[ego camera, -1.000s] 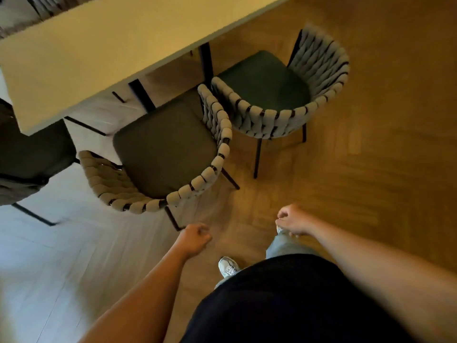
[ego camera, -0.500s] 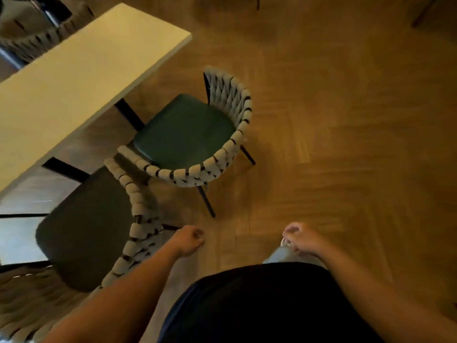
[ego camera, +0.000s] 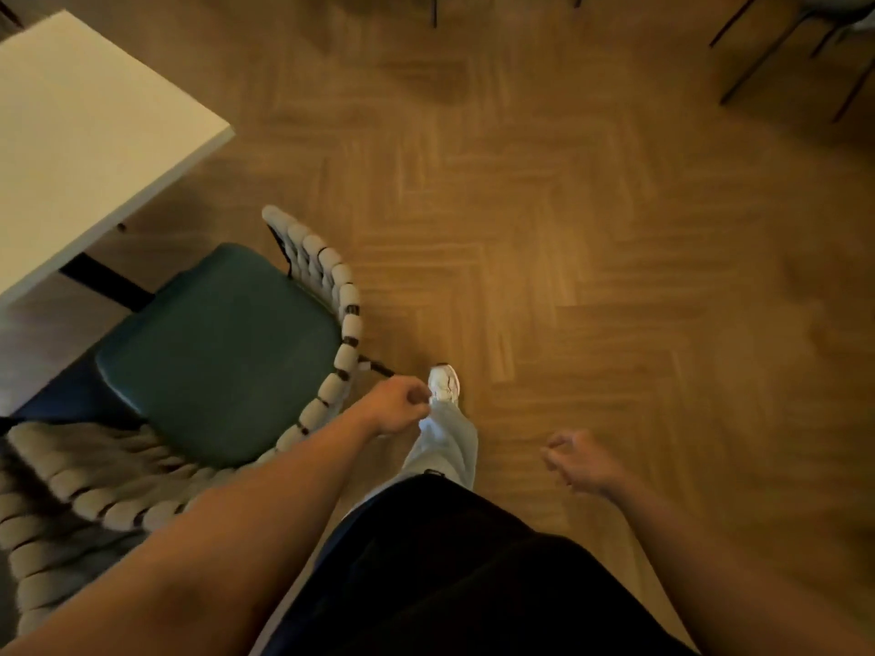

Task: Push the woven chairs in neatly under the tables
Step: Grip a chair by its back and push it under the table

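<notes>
A: Head view. Where are the chairs?

B: The green-seated woven chair (ego camera: 222,352) stands at the near-right corner of the pale table (ego camera: 94,134), its seat mostly clear of the tabletop. A second woven chair (ego camera: 71,490) is near left, touching the first.

A: And the hands?

B: The left hand (ego camera: 395,409) has its fingers loosely curled and holds nothing. It is just right of the green chair's woven back. The right hand (ego camera: 575,461) is also loosely curled and empty, over the herringbone floor (ego camera: 568,229).

A: What has changed since half a second ago?

B: The view has swung right. The table has slid to the far left and the hands are wider apart. A white shoe (ego camera: 445,383) now shows beyond the left hand.

A: Anything unclear?

B: The second chair is cut off by the frame, so its seat is hard to make out. The right hand is blurred. The dark legs (ego camera: 767,54) at far right have their tops out of frame.
</notes>
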`<state>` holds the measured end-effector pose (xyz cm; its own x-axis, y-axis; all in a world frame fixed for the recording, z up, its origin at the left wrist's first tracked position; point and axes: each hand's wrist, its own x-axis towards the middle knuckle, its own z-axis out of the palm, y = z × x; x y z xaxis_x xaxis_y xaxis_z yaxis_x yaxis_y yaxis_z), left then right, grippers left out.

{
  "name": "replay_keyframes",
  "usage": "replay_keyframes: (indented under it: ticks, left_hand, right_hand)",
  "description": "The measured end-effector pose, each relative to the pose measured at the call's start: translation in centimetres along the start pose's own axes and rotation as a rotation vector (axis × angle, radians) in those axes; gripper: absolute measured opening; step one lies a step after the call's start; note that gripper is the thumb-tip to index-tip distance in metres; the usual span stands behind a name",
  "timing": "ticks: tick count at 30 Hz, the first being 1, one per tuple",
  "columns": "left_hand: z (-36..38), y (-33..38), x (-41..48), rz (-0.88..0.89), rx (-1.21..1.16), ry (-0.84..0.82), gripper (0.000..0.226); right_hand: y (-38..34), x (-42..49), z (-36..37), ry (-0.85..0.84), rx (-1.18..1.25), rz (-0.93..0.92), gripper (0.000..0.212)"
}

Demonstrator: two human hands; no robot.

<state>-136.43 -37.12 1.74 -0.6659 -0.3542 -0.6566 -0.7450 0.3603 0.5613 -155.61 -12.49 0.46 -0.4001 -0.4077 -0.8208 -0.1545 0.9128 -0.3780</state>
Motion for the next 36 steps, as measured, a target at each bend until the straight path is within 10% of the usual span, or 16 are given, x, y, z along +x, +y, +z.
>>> replay_keyframes:
  ticks: [15,36]
  left_hand:
    - [-31.4,4.5,26.9,-0.195,-0.303,0.171,0.030]
    - [-62.8,-0.4,46.6,-0.646,-0.766,0.570,0.025]
  right_hand:
    - [-32.1,24.9,-29.0,0.019,-0.233,-0.134,0.012]
    - [-85.3,58.4,-44.6,-0.336,-0.719,-0.354,0.012]
